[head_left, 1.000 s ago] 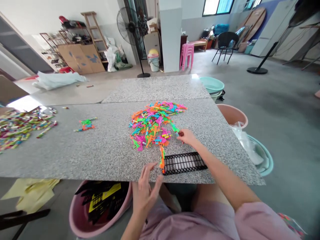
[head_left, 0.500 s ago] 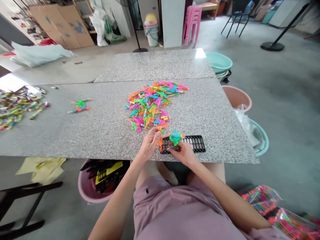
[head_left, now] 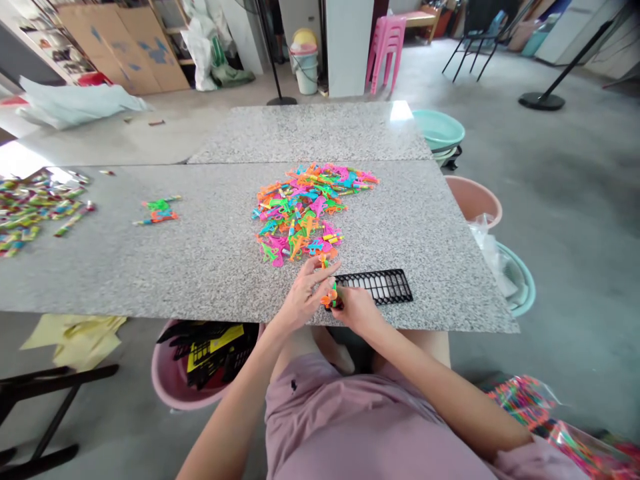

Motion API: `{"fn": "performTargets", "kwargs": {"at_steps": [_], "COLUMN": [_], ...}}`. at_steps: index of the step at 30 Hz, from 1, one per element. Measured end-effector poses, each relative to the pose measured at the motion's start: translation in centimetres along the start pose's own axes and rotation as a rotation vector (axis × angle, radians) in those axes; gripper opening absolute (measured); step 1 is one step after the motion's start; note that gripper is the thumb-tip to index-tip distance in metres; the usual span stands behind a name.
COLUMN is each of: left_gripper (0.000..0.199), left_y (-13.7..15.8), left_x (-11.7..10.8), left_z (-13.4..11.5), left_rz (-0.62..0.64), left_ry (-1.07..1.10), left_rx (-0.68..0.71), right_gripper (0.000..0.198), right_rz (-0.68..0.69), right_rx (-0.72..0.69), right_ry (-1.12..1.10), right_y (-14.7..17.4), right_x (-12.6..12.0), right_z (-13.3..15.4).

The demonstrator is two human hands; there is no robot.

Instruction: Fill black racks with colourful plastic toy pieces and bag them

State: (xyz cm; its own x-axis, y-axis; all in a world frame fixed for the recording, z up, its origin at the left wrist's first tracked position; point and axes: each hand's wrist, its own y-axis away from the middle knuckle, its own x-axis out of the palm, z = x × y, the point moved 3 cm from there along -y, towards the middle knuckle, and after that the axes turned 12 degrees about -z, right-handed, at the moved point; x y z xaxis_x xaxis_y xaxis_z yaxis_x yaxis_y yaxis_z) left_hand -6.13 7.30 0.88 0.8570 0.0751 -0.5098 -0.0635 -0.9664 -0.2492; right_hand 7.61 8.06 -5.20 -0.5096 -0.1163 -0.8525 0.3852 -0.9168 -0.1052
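A black plastic grid tray [head_left: 387,287] lies near the table's front edge. At its left end, my left hand [head_left: 303,293] rests with fingers stretched and apart, touching small orange and green plastic toys [head_left: 329,298]. My right hand [head_left: 361,311] is closed at the same end, its fingertips pinched on a small bright plastic toy, mostly hidden behind the fingers. Just beyond my hands spreads a pile of small plastic toys [head_left: 300,213] in pink, orange, green and blue.
At the left lie many small striped tubes [head_left: 30,213] and a few separate toys [head_left: 160,211]. Below the table edge stands a pink basin [head_left: 165,387] holding black trays. Basins [head_left: 473,197] line the table's right side; bagged toys [head_left: 525,400] are on the floor.
My right hand has moved left and down with its toys, from over the tray to its left end beside my left hand. The left fingers have spread apart.
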Motion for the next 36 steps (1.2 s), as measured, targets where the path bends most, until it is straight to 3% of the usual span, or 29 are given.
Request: {"fn": "performTargets", "kwargs": {"at_steps": [7,11,12,14,16,19,21,24,27,32,36], "left_gripper": [0.037,0.032,0.032,0.034,0.037,0.036,0.033,0.032,0.033,0.033,0.031], "left_y": [0.4,0.5,0.5,0.5,0.5,0.4,0.4,0.4,0.3,0.1,0.0], "left_x": [-0.2,-0.5,-0.5,-0.4,-0.2,0.0,0.2,0.3,0.2,0.2,0.2], "left_z": [-0.3,-0.4,-0.4,-0.3,-0.2,0.0,-0.1,-0.2,-0.2,-0.1,-0.1], "left_rz": [0.020,-0.001,-0.004,-0.037,-0.098,-0.159,-0.142,-0.126,-0.140,-0.133,-0.149], "left_ry": [0.022,-0.005,-0.004,0.004,0.010,0.005,-0.009,-0.027,-0.033,-0.017,-0.029], "left_rx": [-0.034,-0.047,-0.051,-0.072,-0.109,-0.144,-0.141,-0.132,-0.133,-0.125,-0.110], "right_gripper": [0.014,0.012,0.015,0.027,0.038,0.041,0.037,0.031,0.030,0.036,0.026], "right_rz": [0.078,0.256,0.205,-0.023,-0.145,-0.084,-0.090,-0.130,-0.136,-0.144,0.006], "right_rx": [-0.049,-0.171,-0.168,-0.144,-0.213,-0.362,-0.331,-0.264,-0.305,-0.387,-0.402], "right_ry": [-0.004,-0.218,-0.220,-0.104,0.043,0.165,0.236,0.329,0.403,0.448,0.425], "right_y": [0.0,-3.5,-5.2,-8.6,-11.2,-12.9,-13.1,-12.9,-12.5,-12.6,-14.6], "right_x": [-0.3,-2.8,-3.7,-5.1,-5.1,-3.6,-3.4,-5.0,-6.8,-7.6,-7.4], "right_z": [0.5,-1.6,-2.3,-3.2,-3.4,-4.0,-5.9,-9.8,-12.3,-11.5,-9.9]}}
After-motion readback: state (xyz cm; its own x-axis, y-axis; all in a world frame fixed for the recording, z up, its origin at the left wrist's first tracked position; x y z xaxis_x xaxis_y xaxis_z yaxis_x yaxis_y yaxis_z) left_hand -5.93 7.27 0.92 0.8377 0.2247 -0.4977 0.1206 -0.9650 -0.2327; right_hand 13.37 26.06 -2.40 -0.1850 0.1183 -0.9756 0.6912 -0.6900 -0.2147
